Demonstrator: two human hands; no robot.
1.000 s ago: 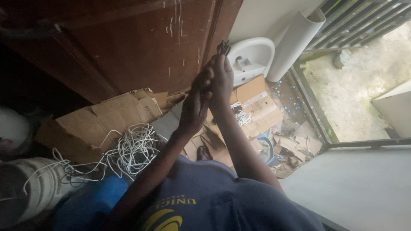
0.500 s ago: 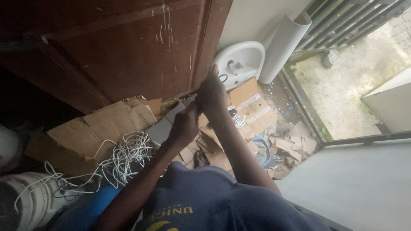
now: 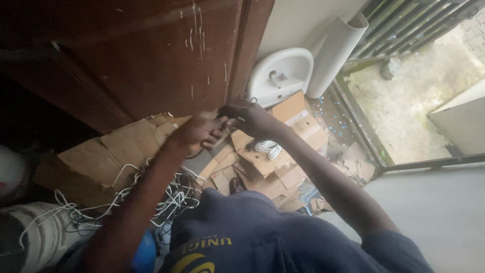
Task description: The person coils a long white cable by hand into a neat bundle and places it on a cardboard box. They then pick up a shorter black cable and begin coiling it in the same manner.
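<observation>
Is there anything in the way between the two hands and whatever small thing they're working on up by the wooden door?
Nothing visible does. The left hand and right hand meet in front of the dark wooden door, fingers pinched together. What they pinch is too small and blurred to make out. The tangle of white wire lies lower down, clear of them.

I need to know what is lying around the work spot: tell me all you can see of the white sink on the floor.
The sink is a white glazed basin, ceramic by the look of it, with a rounded bowl and a flat back ledge that carries a small metal tap fitting. It lies loose on the floor, not mounted, next to the edge of the brown wooden door. A white pedestal column leans beside it, and cardboard boxes lie against its near side. No hand touches it.
</observation>
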